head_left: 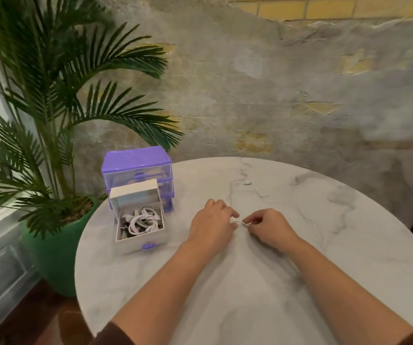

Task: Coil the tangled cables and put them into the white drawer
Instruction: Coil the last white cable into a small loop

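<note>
A thin white cable [244,183] lies stretched on the marble table, its far end near the table's back and its near end between my hands. My left hand [211,224] and my right hand [269,227] meet at the table's middle, both pinching the cable's near end [240,222] with thumb and fingertips. The white drawer [140,241] stands pulled out at the left, with a purple handle on its front. Inside it lie coiled white cables [142,221].
A purple and clear drawer unit [137,163] stands behind the white drawer at the table's left edge. A palm plant in a green pot [56,247] stands on the floor beside the table. A rough plaster wall is behind.
</note>
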The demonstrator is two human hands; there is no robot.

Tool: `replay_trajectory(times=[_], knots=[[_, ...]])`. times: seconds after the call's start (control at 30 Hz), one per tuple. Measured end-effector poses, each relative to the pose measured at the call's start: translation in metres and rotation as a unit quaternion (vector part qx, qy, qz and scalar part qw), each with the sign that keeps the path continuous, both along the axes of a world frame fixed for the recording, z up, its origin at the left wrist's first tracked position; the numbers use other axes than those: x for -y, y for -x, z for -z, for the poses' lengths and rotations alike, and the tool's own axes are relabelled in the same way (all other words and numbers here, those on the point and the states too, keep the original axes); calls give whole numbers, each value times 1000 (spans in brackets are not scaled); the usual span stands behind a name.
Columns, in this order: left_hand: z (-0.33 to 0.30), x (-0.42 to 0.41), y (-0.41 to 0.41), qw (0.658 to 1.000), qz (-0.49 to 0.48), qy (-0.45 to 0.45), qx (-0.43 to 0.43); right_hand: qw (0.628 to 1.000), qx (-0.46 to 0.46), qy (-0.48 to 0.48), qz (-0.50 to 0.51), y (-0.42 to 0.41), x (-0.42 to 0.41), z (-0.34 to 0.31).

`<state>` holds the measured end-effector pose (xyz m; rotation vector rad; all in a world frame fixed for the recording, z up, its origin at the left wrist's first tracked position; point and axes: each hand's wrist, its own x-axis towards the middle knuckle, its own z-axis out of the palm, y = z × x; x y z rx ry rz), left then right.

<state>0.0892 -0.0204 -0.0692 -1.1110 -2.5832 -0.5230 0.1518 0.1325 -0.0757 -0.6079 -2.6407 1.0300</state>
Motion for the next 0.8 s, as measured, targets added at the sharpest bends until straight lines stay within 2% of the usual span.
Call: replay_trajectory(times=[0.1,0.17,0.27,0.37,0.47,0.57,0.63,0.8], knots=[[10,-19,2,998,-9,51,22,999,-21,43,0,0,-16,-2],[14,-26,5,999,-25,36,25,998,-42,34,25,4,-31,-1],[16,-33,12,998,-47,-7,29,992,-54,-88,76,16,-58,0],[17,-39,19,997,-61,-30,47,971,-25,-225,76,28,-77,-1],[16,-44,22,992,-60,-58,92,958,12,-279,61,42,-86,0],[15,-48,24,983,-66,-96,140,955,55,-286,56,52,-90,1],[16,-49,26,977,-74,-116,162,957,54,-279,62,55,-89,1],[20,-47,34,968,-82,-174,159,975,-46,-209,61,43,-76,-2]])
